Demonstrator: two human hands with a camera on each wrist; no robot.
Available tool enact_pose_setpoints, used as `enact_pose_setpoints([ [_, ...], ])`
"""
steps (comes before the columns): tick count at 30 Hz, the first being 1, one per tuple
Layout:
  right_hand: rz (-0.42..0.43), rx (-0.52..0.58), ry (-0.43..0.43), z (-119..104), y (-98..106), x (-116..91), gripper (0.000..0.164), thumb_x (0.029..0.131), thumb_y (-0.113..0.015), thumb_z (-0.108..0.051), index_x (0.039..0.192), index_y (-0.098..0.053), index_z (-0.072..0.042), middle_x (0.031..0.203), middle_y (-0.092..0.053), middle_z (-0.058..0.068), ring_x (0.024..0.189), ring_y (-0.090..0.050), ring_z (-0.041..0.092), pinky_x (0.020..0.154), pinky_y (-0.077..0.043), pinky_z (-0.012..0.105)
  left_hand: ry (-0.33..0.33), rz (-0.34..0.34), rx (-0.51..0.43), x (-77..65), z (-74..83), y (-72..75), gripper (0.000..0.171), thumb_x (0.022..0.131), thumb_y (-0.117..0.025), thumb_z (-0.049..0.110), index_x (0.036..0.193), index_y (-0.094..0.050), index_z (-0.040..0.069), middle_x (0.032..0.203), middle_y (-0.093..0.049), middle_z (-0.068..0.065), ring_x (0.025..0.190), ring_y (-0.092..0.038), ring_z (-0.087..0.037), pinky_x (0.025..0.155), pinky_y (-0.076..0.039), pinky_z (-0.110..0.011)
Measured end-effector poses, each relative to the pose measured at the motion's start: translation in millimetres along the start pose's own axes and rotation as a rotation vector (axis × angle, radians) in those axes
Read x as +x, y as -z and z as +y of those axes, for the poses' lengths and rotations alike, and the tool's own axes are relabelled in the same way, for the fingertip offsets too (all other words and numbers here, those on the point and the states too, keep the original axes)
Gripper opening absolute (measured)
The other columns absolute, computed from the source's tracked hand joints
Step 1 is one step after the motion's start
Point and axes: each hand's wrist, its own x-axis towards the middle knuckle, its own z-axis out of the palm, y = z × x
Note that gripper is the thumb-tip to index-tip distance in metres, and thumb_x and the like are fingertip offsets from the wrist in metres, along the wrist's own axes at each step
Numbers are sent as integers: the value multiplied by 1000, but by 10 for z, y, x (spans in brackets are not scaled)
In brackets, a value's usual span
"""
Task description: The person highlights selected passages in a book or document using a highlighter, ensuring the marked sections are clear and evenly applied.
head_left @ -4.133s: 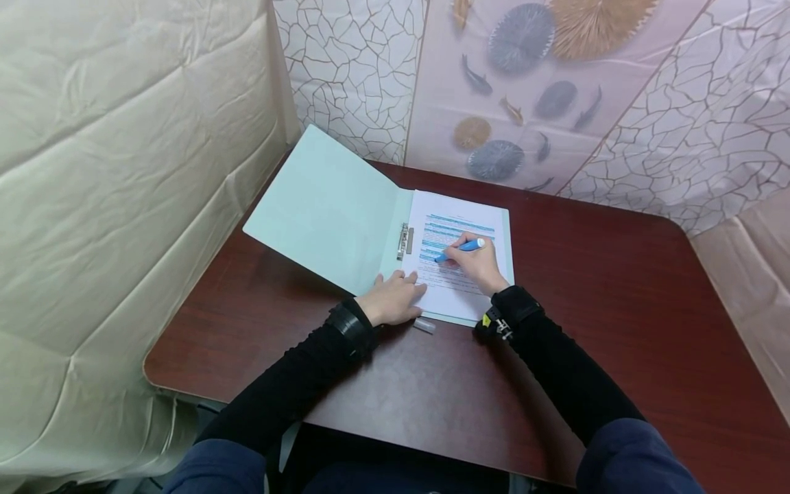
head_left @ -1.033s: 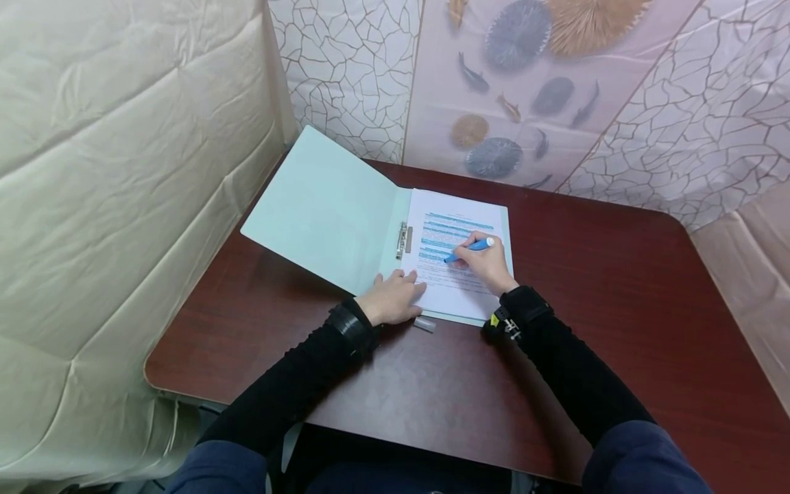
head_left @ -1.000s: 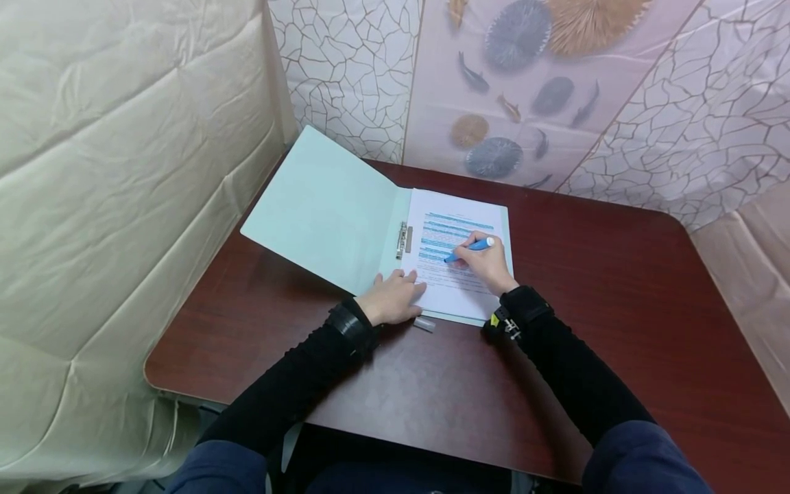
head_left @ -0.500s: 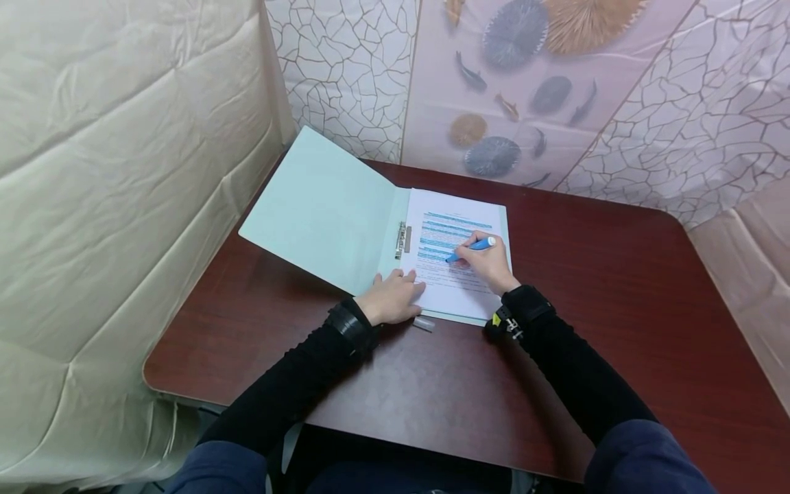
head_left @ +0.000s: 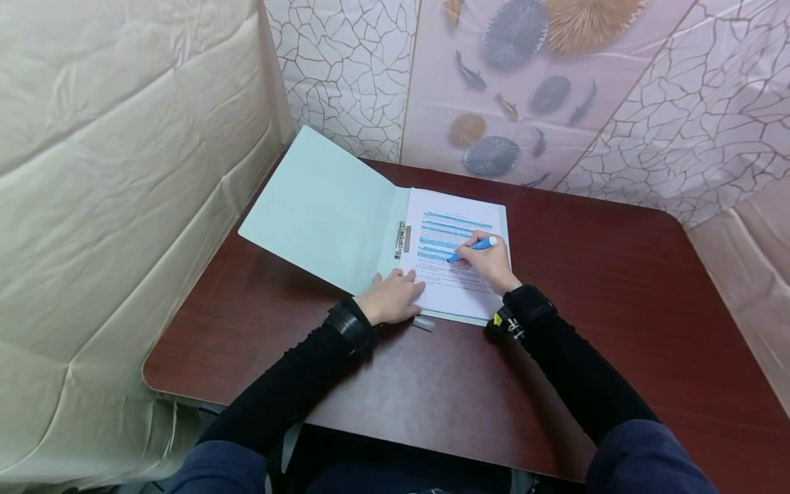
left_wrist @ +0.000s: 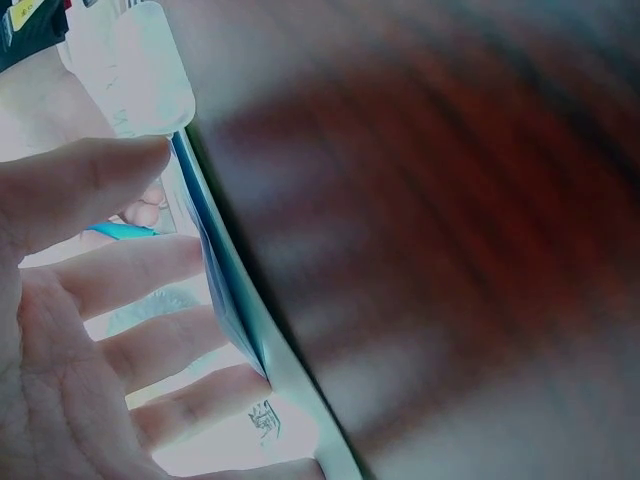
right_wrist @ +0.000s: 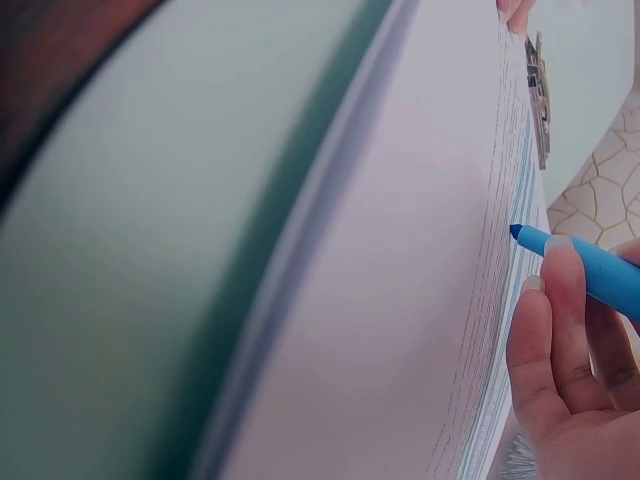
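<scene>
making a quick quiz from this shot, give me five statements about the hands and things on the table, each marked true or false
1. The right hand holds a blue marker. True.
2. The paper in the pale green folder bears blue lines. True.
3. The pale green folder is closed. False: it is open.
4. A small clear object lies on the table near the left hand. True.
5. The left hand pinches the blue marker. False: its fingers spread over the paper's lower left.

marker [head_left: 483,243]: smooth plastic | sheet [head_left: 453,298]: matt paper | folder [head_left: 327,199]: smooth, matt | clip [head_left: 400,240]: metal | tabletop [head_left: 617,274]: glossy wood-look
</scene>
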Motion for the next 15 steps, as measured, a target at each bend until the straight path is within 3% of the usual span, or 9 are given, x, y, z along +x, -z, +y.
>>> enact_pose_setpoints([
  [10,8,39,32,57,20,4,12,80,-63,-10,73,-57,-4,76,-64,5,69,-62,28,70,-50,26,4,-1,1,6,3,-1,54,90,-50,35,138,-37,16,148,-23,-11,134,-22,-30,101,-20,-60],
  [15,-12,55,30,-8,44,-14,14,80,-64,-8,74,-56,3,81,-65,14,71,-62,32,71,-51,29,5,-4,-1,7,2,-1,54,90,-51,35,138,-37,16,148,-24,-12,134,-22,-30,101,-20,-60],
])
